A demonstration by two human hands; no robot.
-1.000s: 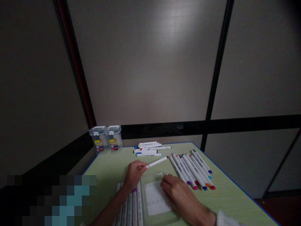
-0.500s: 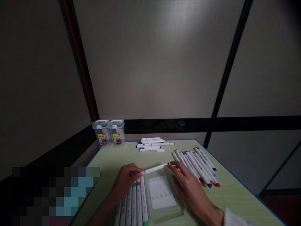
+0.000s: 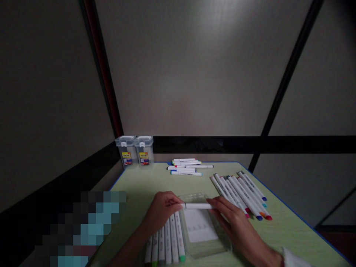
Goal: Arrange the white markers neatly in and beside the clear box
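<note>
A white marker (image 3: 197,205) is held level between both hands, just above the far end of a clear plastic case (image 3: 204,230) with a white label. My left hand (image 3: 162,211) pinches its left end. My right hand (image 3: 232,218) pinches its right end and lies over the case's right side. A row of white markers with coloured caps (image 3: 167,246) lies left of the case, under my left wrist.
A fan of several markers (image 3: 241,194) lies right of the case on the green table (image 3: 139,189). A small pile of markers (image 3: 186,167) sits at the far edge. Two clear lidded boxes (image 3: 135,151) stand at the far left corner. Grey partition walls surround the table.
The marker has come down from a tilt in my left hand alone to level, now gripped at both ends. My right hand left the case's label for the marker's tip.
</note>
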